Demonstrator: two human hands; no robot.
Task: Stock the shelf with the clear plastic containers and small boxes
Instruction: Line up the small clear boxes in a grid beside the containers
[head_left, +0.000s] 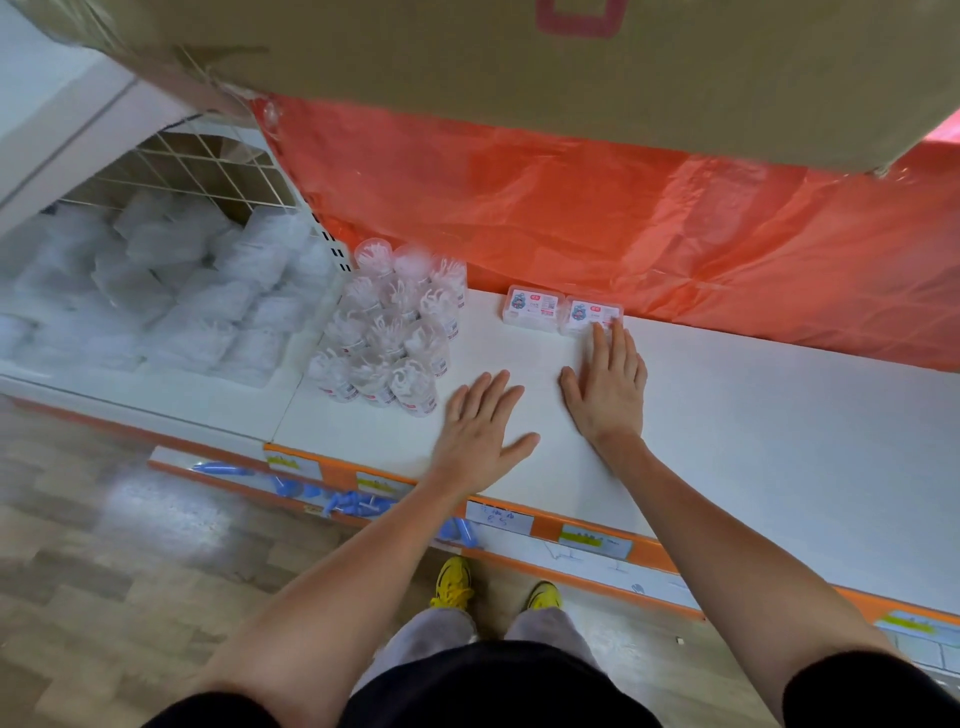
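Several clear plastic containers (390, 332) filled with white picks stand packed together at the left of the white shelf (753, 415). Two small boxes with pink labels sit side by side at the back: one (532, 305) on the left, the other (592, 315) on the right. My right hand (608, 379) lies flat with straight fingers, its fingertips touching the front of the right box. My left hand (480, 431) is spread flat over the shelf, just right of the containers, holding nothing.
An orange plastic sheet (649, 228) hangs behind the shelf under a big cardboard box (467, 62). White bagged goods (156, 301) fill the wire-backed bay at left. Blue items (358, 503) lie on the lower shelf. Orange price rail (545, 525) runs along the front edge.
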